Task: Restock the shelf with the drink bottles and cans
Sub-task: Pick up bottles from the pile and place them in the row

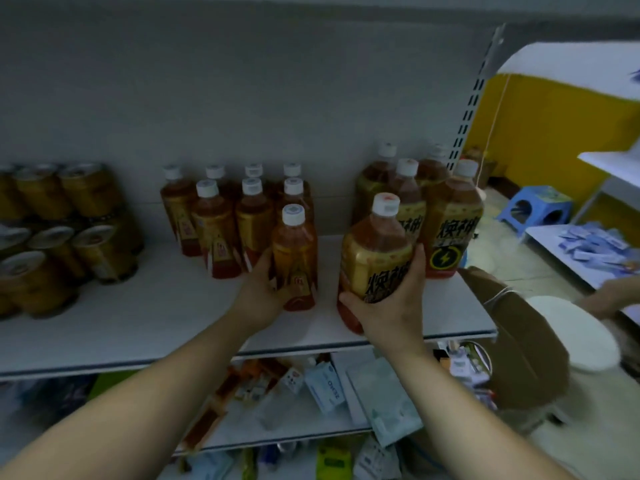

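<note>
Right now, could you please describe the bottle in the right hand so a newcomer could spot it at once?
On the white shelf, find the cluster of wide bottles at its right end. The front wide bottle stands nearest the shelf's front edge. Unlike its identical-looking neighbours, it is the one that the right hand grips.

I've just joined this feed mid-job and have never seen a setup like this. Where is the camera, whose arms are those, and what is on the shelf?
There is no machine here. The two bare arms belong to a person, and the one picture comes from a camera worn on their head, looking forward and down. The left hand grips a small bottle, and the right hand grips a large bottle, both near the front of a white shelf. On that shelf, cans are stacked at the left, more small bottles stand in the middle, and more large bottles stand at the right.
</note>
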`<state>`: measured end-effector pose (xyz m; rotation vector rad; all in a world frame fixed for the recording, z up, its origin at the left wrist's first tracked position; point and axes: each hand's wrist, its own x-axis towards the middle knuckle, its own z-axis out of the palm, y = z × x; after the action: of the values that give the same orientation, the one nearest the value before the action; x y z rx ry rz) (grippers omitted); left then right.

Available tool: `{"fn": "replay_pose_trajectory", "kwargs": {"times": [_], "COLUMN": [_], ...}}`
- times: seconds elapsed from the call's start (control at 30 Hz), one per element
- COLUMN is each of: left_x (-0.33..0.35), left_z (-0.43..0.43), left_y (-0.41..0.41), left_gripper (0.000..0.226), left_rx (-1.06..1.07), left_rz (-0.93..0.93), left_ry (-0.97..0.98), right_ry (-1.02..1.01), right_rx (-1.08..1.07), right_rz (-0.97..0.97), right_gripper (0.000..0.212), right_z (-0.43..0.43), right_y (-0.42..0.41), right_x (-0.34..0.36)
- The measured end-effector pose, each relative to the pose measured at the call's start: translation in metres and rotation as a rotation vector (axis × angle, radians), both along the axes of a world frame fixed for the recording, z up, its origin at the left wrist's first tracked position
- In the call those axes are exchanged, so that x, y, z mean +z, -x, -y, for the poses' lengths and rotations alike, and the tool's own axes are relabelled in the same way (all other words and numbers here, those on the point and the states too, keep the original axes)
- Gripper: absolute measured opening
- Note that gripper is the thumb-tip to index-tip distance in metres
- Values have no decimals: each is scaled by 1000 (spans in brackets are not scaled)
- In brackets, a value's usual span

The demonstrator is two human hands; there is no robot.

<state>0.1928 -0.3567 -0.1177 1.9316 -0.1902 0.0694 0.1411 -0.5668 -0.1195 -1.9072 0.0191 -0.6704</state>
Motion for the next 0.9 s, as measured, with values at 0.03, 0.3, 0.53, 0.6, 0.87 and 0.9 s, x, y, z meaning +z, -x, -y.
{"fn": "replay_pose_trajectory", "kwargs": {"times": [0.03, 0.3, 0.53, 0.6, 0.87, 0.9], "left_x": [1, 11, 8, 7, 41, 47], "left_z": [3, 19, 24, 23, 11, 5], "left_y": [1, -9, -11, -11, -4, 1], "left_gripper": [83, 84, 77, 78, 91, 84], "left_rx": [7, 1, 53, 48, -43, -44], "left_rz": [-17, -133, -67, -66, -137, -124], "left_ry": [-9, -72, -79, -91, -219, -248], "right_ry": [-9, 47, 106, 110, 176, 252], "right_rx": [-18, -112, -78, -80, -122, -136], "right_rz": [-5, -26, -29, -25, -83, -25], "right_gripper": [122, 124, 116, 116, 114, 110], "right_z": [6, 45, 47, 45, 52, 50], "right_y": [3, -10, -17, -17, -7, -3], "right_x": [0, 8, 3, 3, 30, 42]}}
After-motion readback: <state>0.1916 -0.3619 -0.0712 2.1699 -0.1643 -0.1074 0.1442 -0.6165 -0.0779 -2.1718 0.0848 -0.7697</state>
